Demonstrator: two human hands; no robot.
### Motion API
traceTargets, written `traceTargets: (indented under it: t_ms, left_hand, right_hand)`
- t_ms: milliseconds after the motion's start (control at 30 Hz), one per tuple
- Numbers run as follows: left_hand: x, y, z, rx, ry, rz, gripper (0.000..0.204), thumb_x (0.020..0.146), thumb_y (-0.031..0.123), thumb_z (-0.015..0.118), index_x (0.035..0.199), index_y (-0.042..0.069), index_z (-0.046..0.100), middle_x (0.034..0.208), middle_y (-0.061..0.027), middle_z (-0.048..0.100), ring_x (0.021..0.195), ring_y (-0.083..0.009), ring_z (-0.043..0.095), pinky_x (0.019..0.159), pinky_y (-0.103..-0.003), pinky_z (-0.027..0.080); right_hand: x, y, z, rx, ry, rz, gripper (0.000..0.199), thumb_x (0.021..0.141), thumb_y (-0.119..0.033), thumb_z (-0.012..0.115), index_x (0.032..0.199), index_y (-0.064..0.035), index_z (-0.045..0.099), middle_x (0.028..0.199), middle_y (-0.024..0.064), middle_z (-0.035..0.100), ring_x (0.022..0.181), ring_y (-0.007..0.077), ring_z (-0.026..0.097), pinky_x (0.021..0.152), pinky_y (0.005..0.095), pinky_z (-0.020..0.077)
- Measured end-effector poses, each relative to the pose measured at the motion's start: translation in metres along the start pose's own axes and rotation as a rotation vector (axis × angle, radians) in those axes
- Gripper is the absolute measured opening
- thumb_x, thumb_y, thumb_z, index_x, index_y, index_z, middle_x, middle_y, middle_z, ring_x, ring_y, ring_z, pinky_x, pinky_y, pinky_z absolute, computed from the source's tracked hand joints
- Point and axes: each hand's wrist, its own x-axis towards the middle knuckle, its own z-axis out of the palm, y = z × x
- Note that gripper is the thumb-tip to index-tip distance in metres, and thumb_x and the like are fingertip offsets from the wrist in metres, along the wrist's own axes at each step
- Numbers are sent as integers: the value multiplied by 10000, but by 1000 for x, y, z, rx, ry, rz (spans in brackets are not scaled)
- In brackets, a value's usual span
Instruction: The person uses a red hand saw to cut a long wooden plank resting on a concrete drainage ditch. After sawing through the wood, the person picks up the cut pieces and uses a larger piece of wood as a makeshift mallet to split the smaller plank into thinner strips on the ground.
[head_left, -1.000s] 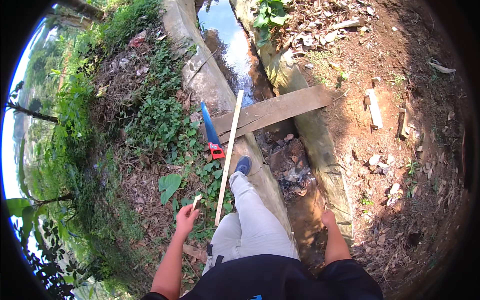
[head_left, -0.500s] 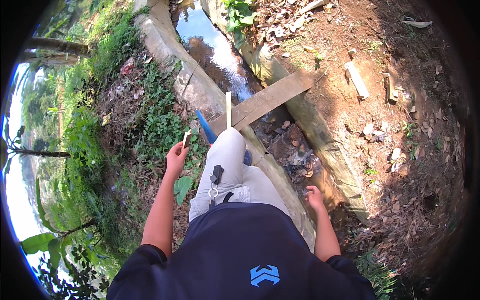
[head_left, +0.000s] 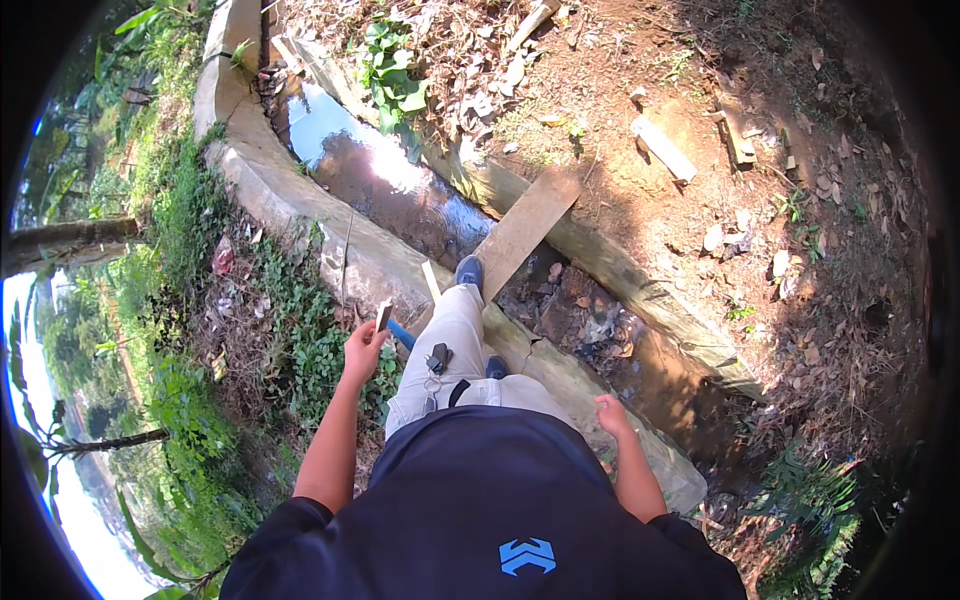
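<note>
My left hand point(head_left: 364, 352) is closed round a short, pale piece of wood point(head_left: 384, 316) that sticks up past the fingers. Below it, a blue tapered strip point(head_left: 401, 335) shows partly behind my trouser leg. A narrow light wooden strip point(head_left: 431, 281) stands out beside my knee. My right hand point(head_left: 612, 414) hangs at my side with fingers curled in, and I see nothing in it. One dark shoe point(head_left: 469, 271) rests on a brown wooden plank point(head_left: 528, 226) that lies across a water channel.
The channel has concrete walls point(head_left: 270, 195) and shallow water point(head_left: 375, 180) with stones and debris. Across it, pieces of wood point(head_left: 662, 149) lie on brown soil with dry leaves. Green plants point(head_left: 300, 310) cover the left bank. A key bunch point(head_left: 438, 360) hangs at my trousers.
One leg has stepped forward, and its shoe now shows on the plank. The view has shifted along the channel. My left hand still grips the wood piece; my right hand is more curled.
</note>
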Motion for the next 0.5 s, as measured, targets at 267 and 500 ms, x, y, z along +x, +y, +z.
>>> traceTargets:
  t_ms: [267,500]
  left_hand:
    - [136,50,-44,-14,-68,6,378,882,201,743,1218,38,681,892,-61,717,760,-110,636,703,-289,524]
    - [210,118,-71,96,-63,78,409,871,223,748,1224,30,674,962,-114,736,825,-193,689,743,-328,534]
  right_hand:
    - [18,-268,-127,320,204,-128,300,931,-37,523,1221,-55,598,842,56,641,677,129,630,644,284,512]
    - [27,-379,-165,284,236,-240,255,965,-40,521,1211,-47,588,869,19,596,686,102,582,620,252,502]
